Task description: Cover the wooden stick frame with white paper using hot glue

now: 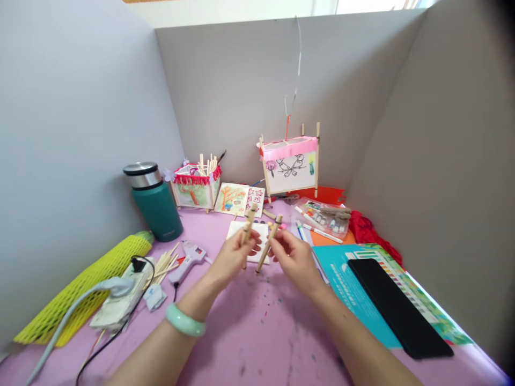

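Near the middle of the view, my left hand [241,246] is closed around a wooden stick [249,224] that stands nearly upright. A second wooden stick [269,244], leaning to the right with a dark band near its top, is pinched in my right hand [293,254]. The two sticks are held apart, side by side, above the purple tabletop [257,332]. Behind them lies a white square panel [235,229], partly covered by my hands and the sticks. A pale green bangle [185,320] circles my left wrist.
Left stand a green bottle [156,209], glue gun [188,262], thin sticks [163,265] and power strip [120,297] with cables. A decorated lantern [290,169] hangs at the back beside a stick-filled box [196,187]. Right lie a black phone [398,305], blue book [350,295] and marker case [324,217].
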A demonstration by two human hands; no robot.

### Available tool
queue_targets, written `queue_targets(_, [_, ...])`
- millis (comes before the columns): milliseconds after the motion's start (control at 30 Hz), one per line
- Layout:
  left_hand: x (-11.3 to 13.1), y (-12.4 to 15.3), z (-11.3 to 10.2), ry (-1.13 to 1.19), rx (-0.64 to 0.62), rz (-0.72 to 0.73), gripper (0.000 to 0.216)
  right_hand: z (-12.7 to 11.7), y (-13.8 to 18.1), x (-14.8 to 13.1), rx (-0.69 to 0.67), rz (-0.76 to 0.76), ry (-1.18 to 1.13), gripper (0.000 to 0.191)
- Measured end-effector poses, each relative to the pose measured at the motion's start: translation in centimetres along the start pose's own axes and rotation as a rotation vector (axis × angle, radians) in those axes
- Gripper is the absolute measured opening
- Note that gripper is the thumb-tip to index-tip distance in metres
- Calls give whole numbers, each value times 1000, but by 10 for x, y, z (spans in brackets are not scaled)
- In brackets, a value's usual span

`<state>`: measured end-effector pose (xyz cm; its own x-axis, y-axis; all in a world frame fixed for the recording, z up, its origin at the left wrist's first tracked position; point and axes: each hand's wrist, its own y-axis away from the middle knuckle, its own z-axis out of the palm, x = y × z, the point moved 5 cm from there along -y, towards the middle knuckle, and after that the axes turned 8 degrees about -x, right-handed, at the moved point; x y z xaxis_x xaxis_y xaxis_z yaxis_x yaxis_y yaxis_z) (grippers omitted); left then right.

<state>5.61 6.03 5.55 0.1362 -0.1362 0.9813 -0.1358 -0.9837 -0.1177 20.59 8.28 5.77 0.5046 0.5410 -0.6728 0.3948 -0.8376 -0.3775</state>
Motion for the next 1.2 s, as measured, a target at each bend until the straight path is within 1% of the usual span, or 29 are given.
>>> queue_targets(67, [0, 9, 14, -50, -43, 26, 18, 12, 6, -10, 40, -114, -147, 19])
queue_targets(133, [-6, 13, 20, -97, -37, 34, 19, 21, 10, -14, 20, -159, -226, 16])
queue_targets(200, [-12, 13, 16, -134, -9, 20, 19, 27, 12, -16, -39, -197, -255, 19])
queue_targets(233, [-15, 10, 11, -150, 11, 4, 17, 26, 12, -17, -51, -223, -248, 21])
queue_targets(300, [-17, -1, -8, -185, 76, -46, 13, 21, 12, -16, -8, -244, -207, 22])
queue_targets(400, [-16, -29, -49, -259, 238, -155, 18, 14, 10, -7, 70, -186, -125, 19])
queue_targets(467, [-19, -50, -75, -321, 296, -276, 27, 15, 9, -1, 50, -179, -51, 20])
queue_targets(533, [-27, -69, -97, -400, 329, -392, 30, 19, 9, 2, 5, -213, 15, 20])
queue_targets(600, [-35, -84, -112, -499, 355, -472, 31, 23, 10, 2, -33, -251, 52, 20])
queue_targets(667, [-44, -92, -120, -607, 372, -514, 33, 26, 11, 2, -63, -281, 89, 21])
queue_targets(733, [-52, -97, -120, -719, 381, -532, 34, 28, 12, 2, -79, -296, 119, 22])
queue_targets(800, [-56, -98, -116, -837, 390, -530, 35, 28, 12, 3, -86, -302, 142, 22])
queue_targets(900, [-56, -102, -106, -1000, 403, -485, 38, 28, 12, 4, -88, -304, 166, 21])
queue_targets(967, [-53, -108, -99, -1074, 387, -447, 38, 28, 11, 5, -85, -304, 179, 21])
queue_targets(1067, [-53, -124, -94, -1118, 315, -447, 35, 27, 11, 5, -81, -310, 203, 22])
queue_targets(1200, [-58, -144, -95, -1075, 242, -524, 34, 27, 10, 5, -75, -321, 242, 21])
